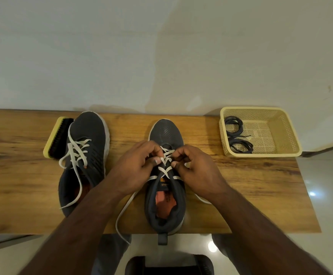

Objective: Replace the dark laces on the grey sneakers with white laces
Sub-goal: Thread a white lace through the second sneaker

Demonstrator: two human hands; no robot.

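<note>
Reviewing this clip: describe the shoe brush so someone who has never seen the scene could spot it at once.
Start at the wooden table and go to its far left, by the wall. The shoe brush lies there, tucked against the outer side of the left sneaker. It alone has a pale yellow block back with black bristles.

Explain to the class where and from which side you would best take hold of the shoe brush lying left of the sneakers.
Probably grip the brush across its pale yellow back along the long left edge, coming from the left. Its right side lies close against the left sneaker, and a white lace hangs near the bristles, so that side looks crowded.
</note>
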